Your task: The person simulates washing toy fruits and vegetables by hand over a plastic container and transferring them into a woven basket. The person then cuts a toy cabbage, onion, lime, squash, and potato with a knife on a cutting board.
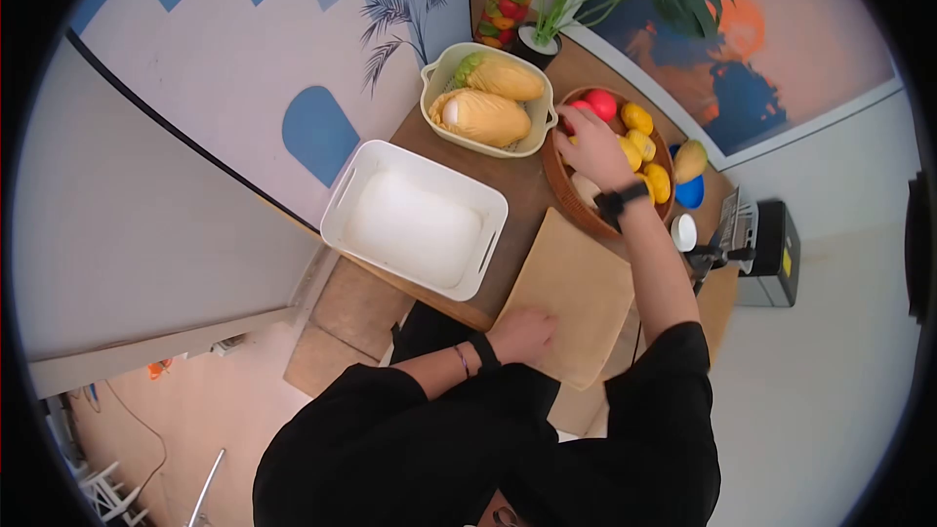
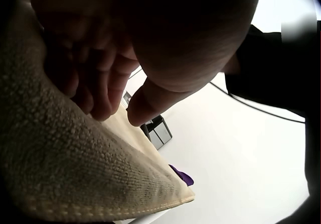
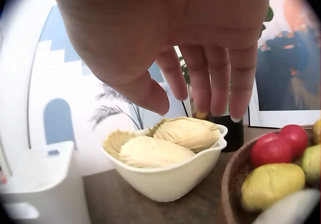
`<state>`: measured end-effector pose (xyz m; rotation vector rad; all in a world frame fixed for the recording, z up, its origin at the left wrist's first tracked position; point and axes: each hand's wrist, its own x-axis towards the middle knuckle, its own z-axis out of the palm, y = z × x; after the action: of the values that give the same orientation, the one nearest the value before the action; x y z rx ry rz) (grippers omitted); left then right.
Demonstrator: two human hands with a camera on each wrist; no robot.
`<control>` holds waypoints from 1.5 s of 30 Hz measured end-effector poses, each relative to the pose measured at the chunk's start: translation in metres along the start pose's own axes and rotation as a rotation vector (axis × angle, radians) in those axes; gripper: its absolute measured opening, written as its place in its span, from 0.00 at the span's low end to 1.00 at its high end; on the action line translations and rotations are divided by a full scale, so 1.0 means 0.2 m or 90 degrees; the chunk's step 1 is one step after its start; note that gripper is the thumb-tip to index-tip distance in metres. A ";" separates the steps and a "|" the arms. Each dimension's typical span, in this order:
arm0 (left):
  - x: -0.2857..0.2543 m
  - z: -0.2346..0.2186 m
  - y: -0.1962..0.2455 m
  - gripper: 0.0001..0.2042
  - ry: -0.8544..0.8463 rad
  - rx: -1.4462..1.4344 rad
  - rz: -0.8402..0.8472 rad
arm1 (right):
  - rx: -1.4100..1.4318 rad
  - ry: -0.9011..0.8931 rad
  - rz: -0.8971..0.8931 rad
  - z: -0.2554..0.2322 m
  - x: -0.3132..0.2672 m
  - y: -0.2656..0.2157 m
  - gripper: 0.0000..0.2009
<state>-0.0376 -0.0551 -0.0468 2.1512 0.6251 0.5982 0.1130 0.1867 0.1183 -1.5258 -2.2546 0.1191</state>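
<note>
My right hand (image 1: pixel 593 151) reaches over the round brown basket (image 1: pixel 571 210) in the head view. It holds nothing; its fingers hang loosely downward in the right wrist view. Inside the basket lie red round produce (image 1: pixel 602 104), yellow lemon-like fruit (image 1: pixel 659 182) and a pale item partly hidden by the hand. Left of that hand, a cream basket (image 3: pixel 170 184) holds two Chinese cabbages (image 1: pixel 483 119). My left hand (image 1: pixel 522 337) rests on a beige towel (image 1: pixel 576 283) at the table's front, fingers loosely bent in the left wrist view.
A white plastic bin (image 1: pixel 420 220) stands at the table's left. Behind the baskets are a jar (image 1: pixel 505 10) of colourful contents and a potted plant (image 1: pixel 537 39). To the right are a mango-like fruit (image 1: pixel 690 160), a white cup (image 1: pixel 684 232) and a black-and-silver machine (image 1: pixel 769 254).
</note>
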 end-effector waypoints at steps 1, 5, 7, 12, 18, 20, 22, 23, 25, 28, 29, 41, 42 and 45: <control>0.00 0.00 0.00 0.06 0.011 -0.004 0.006 | -0.027 -0.012 -0.014 0.08 0.14 0.05 0.23; -0.02 0.01 -0.01 0.06 -0.005 -0.013 0.028 | -0.107 0.014 -0.034 0.46 0.52 0.27 0.35; -0.03 0.03 0.00 0.06 0.058 -0.033 0.054 | -0.106 -0.032 0.059 0.58 0.56 0.23 0.37; -0.06 -0.02 0.01 0.12 0.016 -0.010 0.074 | -0.185 -0.083 0.152 0.50 0.60 0.15 0.39; -0.04 -0.08 0.03 0.04 0.082 -0.007 0.125 | -0.115 -0.183 0.233 0.44 0.64 0.15 0.36; -0.03 -0.12 0.05 0.04 0.055 -0.015 0.120 | -0.101 -0.195 0.230 0.42 0.64 0.13 0.37; -0.03 -0.10 0.05 0.04 0.065 -0.013 0.128 | -0.064 -0.168 0.207 0.40 0.62 0.13 0.38; -0.02 -0.09 0.05 0.04 0.080 -0.012 0.132 | -0.066 -0.161 0.208 0.39 0.63 0.13 0.38; -0.02 -0.10 0.06 0.04 0.073 -0.009 0.129 | 0.032 -0.182 0.130 0.35 0.63 0.14 0.41; -0.02 -0.09 0.06 0.04 0.059 -0.009 0.110 | 0.046 -0.159 0.105 0.28 0.55 0.13 0.39; -0.02 -0.07 0.06 0.04 0.050 -0.016 0.093 | 0.046 -0.153 0.108 0.25 0.51 0.12 0.39; 0.02 -0.10 0.14 0.05 0.035 0.006 0.052 | 0.424 0.291 0.550 -0.32 -0.72 0.38 0.35; 0.02 -0.10 0.15 0.05 0.030 0.004 0.050 | 0.413 0.345 0.581 -0.36 -0.83 0.45 0.35; 0.04 -0.10 0.17 0.04 0.031 0.029 0.042 | 0.163 0.484 0.588 -0.39 -1.10 0.78 0.35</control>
<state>-0.0363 -0.0577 -0.0066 2.2129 0.6015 0.6785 0.3478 0.0384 0.0798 -1.9058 -0.8348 0.0629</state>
